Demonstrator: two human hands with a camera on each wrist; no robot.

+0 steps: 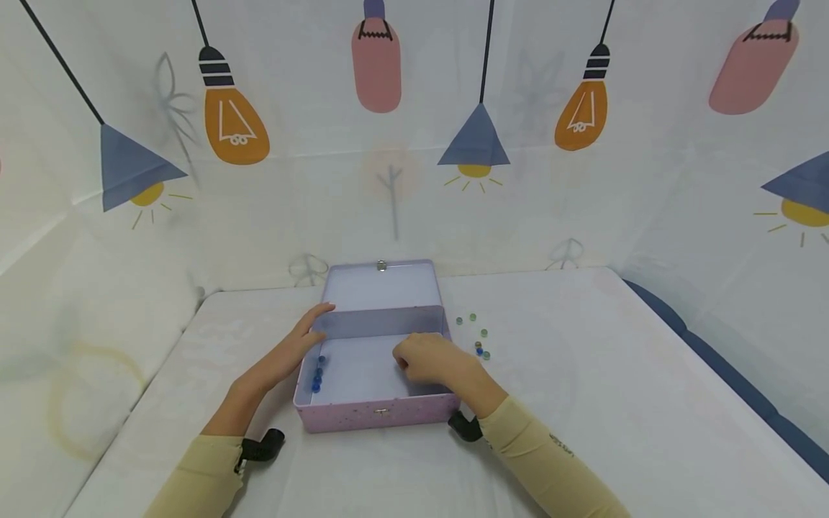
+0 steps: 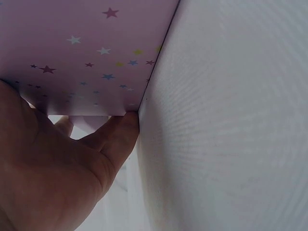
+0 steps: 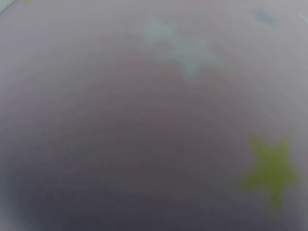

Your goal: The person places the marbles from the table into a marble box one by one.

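Gripping the left wall of the box (image 1: 343,417), the left hand (image 1: 285,357) has its thumb over the rim and its forefinger stretched apart toward the back corner. The right hand (image 1: 427,357) is inside the box, above the floor near the right wall, its fingers curled in; whether they pinch anything cannot be told. Four blue marbles (image 1: 318,372) lie along the inner left wall, just beside the left hand's side of the box and well apart from the right hand's fingers. On the white tablecloth (image 1: 583,403), right of the box, six loose marbles (image 1: 483,332) lie near the right forearm, mostly pale green, one blue and one brownish.

The box is shallow and rectangular, pink outside and pale lavender inside, with a small metal catch (image 1: 381,411) in front and its lid (image 1: 382,288) open at the back. The left wrist view adds red, white, blue and yellow stars on its side, and fingertips at its far edge. The right wrist view shows only a blurred, starry pink surface, with no fingers or marbles.
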